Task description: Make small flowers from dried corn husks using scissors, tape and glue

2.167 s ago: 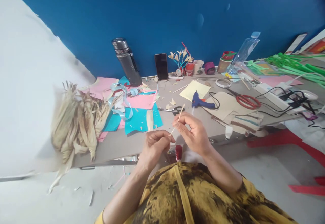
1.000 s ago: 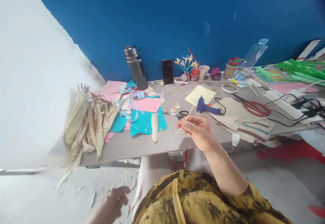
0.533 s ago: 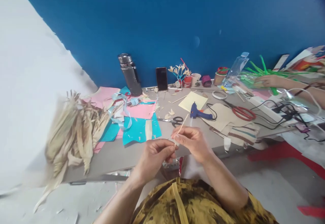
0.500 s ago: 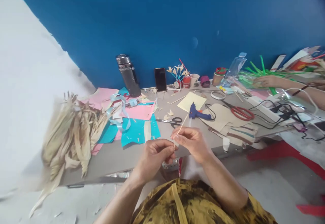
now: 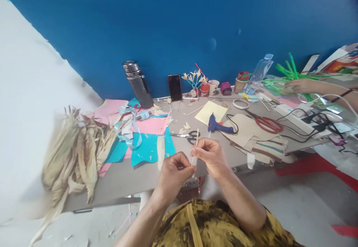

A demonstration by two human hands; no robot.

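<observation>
Between my two hands, over the table's front edge, is a thin pale stick point(image 5: 197, 134) with its tip pointing up. My right hand point(image 5: 210, 157) pinches it between thumb and fingertips. Just below, my left hand point(image 5: 176, 172) is closed in a pinch on its lower part; the fingers hide the very end. Beyond the hands lie dark-handled scissors point(image 5: 192, 136) and a blue glue gun point(image 5: 219, 124). A yellow paper square point(image 5: 210, 112) is behind the glue gun. To the left are blue paper point(image 5: 148, 153) with a pale husk strip point(image 5: 161, 150) across it.
Dried corn husks point(image 5: 75, 161) hang over the left table end. A flask point(image 5: 137, 84), a phone point(image 5: 175, 87), husk flowers point(image 5: 194, 78) and a plastic bottle point(image 5: 258, 75) line the wall. At right are red-handled scissors point(image 5: 269, 125), a power strip point(image 5: 293, 119) and another person's hand point(image 5: 300, 86) by green pipe cleaners point(image 5: 289, 68).
The stick has turned more upright in my fingers. My left hand has rolled over slightly, its knuckles now more on top. The other person's hand has moved a little.
</observation>
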